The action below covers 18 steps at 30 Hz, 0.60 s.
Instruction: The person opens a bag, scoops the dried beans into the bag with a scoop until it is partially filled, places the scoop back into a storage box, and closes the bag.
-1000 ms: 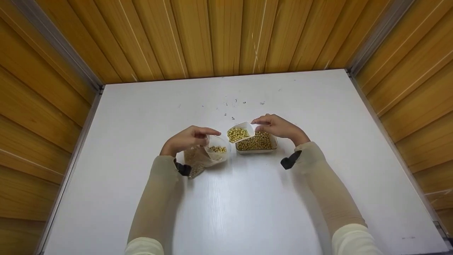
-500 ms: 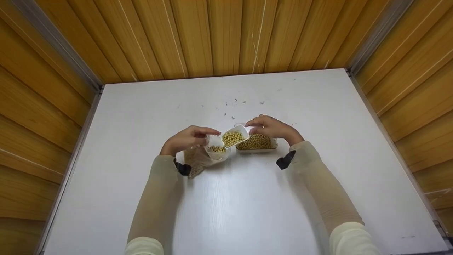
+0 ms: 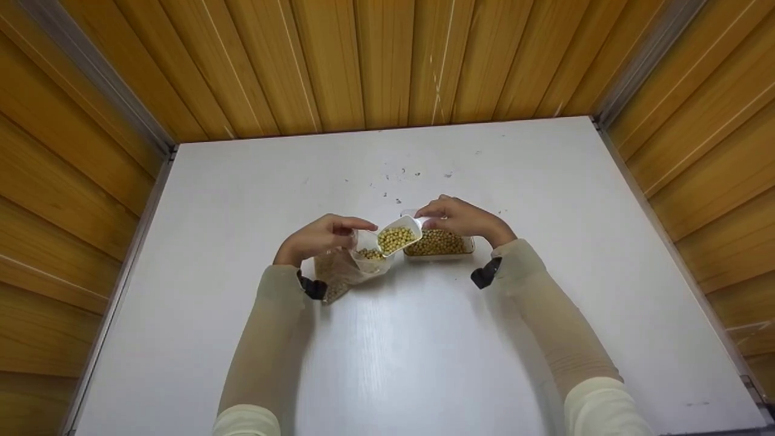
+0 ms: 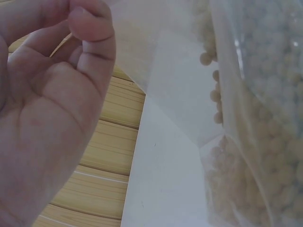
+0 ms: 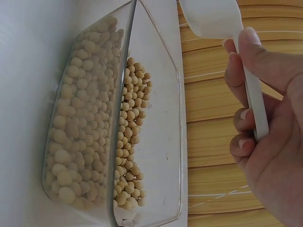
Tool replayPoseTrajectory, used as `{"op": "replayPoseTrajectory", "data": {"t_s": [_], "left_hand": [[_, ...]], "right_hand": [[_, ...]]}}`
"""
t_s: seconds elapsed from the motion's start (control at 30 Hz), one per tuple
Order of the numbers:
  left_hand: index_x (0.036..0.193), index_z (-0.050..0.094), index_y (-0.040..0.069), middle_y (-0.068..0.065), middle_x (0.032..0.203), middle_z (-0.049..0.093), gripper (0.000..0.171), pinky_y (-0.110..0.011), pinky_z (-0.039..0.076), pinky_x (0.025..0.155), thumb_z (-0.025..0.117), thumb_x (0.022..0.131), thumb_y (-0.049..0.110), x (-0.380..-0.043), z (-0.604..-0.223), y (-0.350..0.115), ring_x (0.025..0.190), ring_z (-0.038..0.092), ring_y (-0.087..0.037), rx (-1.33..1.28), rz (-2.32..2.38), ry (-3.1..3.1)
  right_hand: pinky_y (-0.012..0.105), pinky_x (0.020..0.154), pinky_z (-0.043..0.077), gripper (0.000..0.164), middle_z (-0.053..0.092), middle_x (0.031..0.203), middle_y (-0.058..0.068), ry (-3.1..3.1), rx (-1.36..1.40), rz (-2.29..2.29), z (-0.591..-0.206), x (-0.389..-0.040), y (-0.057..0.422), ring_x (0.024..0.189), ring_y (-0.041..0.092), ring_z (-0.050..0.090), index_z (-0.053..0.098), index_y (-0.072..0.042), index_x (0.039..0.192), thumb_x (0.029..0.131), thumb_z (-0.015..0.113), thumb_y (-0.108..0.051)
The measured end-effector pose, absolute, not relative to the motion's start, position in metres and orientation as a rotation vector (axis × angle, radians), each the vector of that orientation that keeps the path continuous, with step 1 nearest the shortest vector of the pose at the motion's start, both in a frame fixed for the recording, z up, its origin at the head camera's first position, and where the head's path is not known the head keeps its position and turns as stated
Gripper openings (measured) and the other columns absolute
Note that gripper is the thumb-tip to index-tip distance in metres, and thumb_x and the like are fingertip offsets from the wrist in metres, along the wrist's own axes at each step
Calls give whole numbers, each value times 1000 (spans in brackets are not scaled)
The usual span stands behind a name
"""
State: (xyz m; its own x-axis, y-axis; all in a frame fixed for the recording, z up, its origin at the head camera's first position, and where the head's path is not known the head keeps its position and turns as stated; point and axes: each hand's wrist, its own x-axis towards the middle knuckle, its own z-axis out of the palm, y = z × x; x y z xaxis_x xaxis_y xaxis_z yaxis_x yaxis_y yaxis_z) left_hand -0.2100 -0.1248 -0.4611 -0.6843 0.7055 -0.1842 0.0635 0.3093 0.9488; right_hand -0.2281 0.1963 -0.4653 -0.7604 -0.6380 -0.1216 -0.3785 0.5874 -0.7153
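Note:
My left hand (image 3: 318, 237) pinches the edge of a clear plastic bag (image 3: 336, 280), its index finger stretched out over the opening. Soybeans (image 4: 265, 175) fill the lower part of this bag and show through its wall in the left wrist view. The handle of a white scoop (image 5: 215, 20) lies in my right hand (image 3: 469, 218), fingers curled round it and thumb along it. A heap of soybeans (image 3: 396, 238) sits in the scoop's bowl, which overlaps the bag's mouth in the head view. Below my right hand stands a clear rectangular box (image 3: 440, 258) of soybeans.
The white table (image 3: 387, 351) carries the bag and box side by side near its middle. Small dark marks (image 3: 398, 201) dot its surface farther back. Wood-patterned panels (image 3: 387, 66) wall in the back and both sides.
My right hand has moved the loaded scoop left and slightly down, from beside the box to the bag's mouth. My left hand stays in place, holding the bag.

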Motion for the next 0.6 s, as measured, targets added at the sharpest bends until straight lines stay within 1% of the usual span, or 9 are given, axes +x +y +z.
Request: {"op": "replayPoseTrajectory", "data": {"t_s": [0.03, 0.17, 0.27, 0.4, 0.53, 0.6], "left_hand": [[132, 58, 2, -14, 113, 62, 46, -29, 44, 67, 47, 88, -7, -210, -461, -125, 72, 41, -16, 684, 1398, 1991], [132, 58, 4, -13, 132, 58, 45, -28, 41, 65, 46, 90, -6, -215, -471, -125, 68, 37, -12, 705, 1387, 1991], [133, 57, 3, -12, 139, 54, 45, -27, 41, 65, 46, 90, -6, -221, -482, -126, 67, 36, -10, 718, 1387, 1988], [133, 57, 3, -12, 140, 53, 45, -29, 42, 65, 47, 91, -5, -224, -488, -126, 66, 36, -10, 728, 1389, 1992], [132, 58, 6, -8, 138, 55, 45, -33, 44, 67, 47, 90, -4, -224, -489, -126, 67, 39, -11, 735, 1393, 1997], [132, 59, 6, -9, 137, 56, 45, -34, 45, 68, 47, 90, -5, -224, -489, -126, 68, 40, -11, 738, 1400, 1990]], "right_hand": [[36, 85, 40, 35, 64, 119, 11, 2457, -828, -971, -465, -228, 196, 96, 20, 47, 65, -7, 125, 95, 59, -23], [36, 84, 40, 34, 65, 119, 11, 2470, -850, -935, -461, -227, 194, 95, 20, 46, 65, -7, 124, 95, 60, -23], [35, 83, 40, 34, 66, 118, 10, 2474, -873, -918, -459, -227, 193, 94, 20, 47, 65, -7, 124, 94, 60, -22], [35, 82, 40, 34, 67, 119, 10, 2476, -906, -906, -459, -227, 194, 94, 20, 47, 65, -7, 124, 94, 61, -21], [35, 81, 40, 32, 68, 116, 10, 2477, -918, -901, -457, -227, 193, 93, 20, 48, 67, -7, 122, 94, 60, -20], [34, 80, 40, 31, 68, 115, 10, 2481, -930, -889, -456, -227, 192, 92, 20, 48, 67, -7, 121, 94, 60, -20]]}}
